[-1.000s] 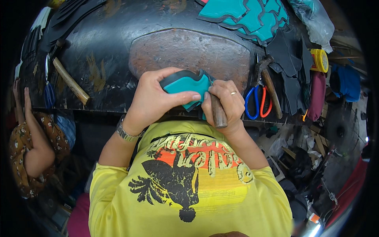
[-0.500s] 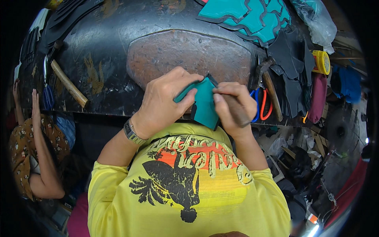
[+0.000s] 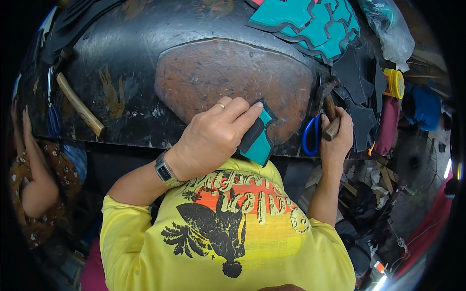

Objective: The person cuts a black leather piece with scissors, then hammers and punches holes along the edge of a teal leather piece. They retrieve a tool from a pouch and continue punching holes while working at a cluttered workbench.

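My left hand (image 3: 211, 133) presses a teal piece with black edging (image 3: 258, 149) down at the table's near edge, with its fingers closed over the folded part. My right hand (image 3: 340, 145) is off to the right, curled around a short dark wooden handle (image 3: 332, 130); the tool's working end is hidden. Its fingers lie against the handle of a hammer (image 3: 328, 87), and I cannot tell whether they grip it. Blue-handled scissors (image 3: 310, 137) lie just left of this hand.
A worn brown board (image 3: 233, 72) lies on the black table. Teal and black cut pieces (image 3: 310, 22) are piled at the far right. On the left are another wooden-handled tool (image 3: 80, 104) and scissors (image 3: 53, 119). A yellow container (image 3: 394, 83) stands right; another person's arm (image 3: 41, 179) shows left.
My right hand has left the teal piece and moved right to the hammer, still with the wooden-handled tool. My left hand has lowered the piece and turned over it. The red scissors handle is now hidden.
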A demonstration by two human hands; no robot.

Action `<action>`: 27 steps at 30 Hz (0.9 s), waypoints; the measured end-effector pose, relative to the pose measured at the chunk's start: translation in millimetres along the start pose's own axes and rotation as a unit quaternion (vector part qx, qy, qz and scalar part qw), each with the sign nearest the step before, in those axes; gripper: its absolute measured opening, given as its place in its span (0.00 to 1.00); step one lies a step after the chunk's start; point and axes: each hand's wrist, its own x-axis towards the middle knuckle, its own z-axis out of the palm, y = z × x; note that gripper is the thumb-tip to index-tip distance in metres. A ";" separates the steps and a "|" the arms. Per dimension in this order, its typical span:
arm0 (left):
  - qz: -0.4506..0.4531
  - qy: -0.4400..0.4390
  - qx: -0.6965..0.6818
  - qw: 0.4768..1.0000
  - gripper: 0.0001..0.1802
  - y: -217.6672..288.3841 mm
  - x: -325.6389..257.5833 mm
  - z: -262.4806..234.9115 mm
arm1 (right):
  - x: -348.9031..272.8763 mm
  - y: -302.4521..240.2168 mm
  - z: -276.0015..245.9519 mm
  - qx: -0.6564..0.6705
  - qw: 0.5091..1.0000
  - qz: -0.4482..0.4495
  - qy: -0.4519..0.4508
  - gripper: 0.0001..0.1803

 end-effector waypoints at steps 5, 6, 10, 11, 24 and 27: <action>0.013 -0.015 0.026 0.999 0.24 1.5 1.9 -1.6 | 8.8 9.3 1.5 0.064 0.998 0.009 -0.015 0.17; 0.014 -0.020 0.032 0.999 0.25 1.9 2.3 -2.1 | 11.9 8.1 -1.6 0.072 0.997 0.009 -0.015 0.17; -0.008 -0.019 0.025 0.999 0.25 5.3 6.1 -2.6 | 14.6 -11.9 -25.2 0.123 0.991 0.051 -0.011 0.19; -0.025 -0.016 0.012 0.999 0.25 7.2 6.9 -2.1 | 9.1 -21.0 -32.0 0.143 0.989 0.009 -0.020 0.19; -0.071 -0.022 0.004 0.997 0.26 9.2 9.1 -1.2 | -20.5 -65.5 -8.6 0.253 0.951 -0.147 -0.104 0.27; -0.072 -0.024 0.008 0.997 0.26 9.2 9.8 -1.6 | -19.6 -66.5 -7.3 0.256 0.949 -0.148 -0.106 0.27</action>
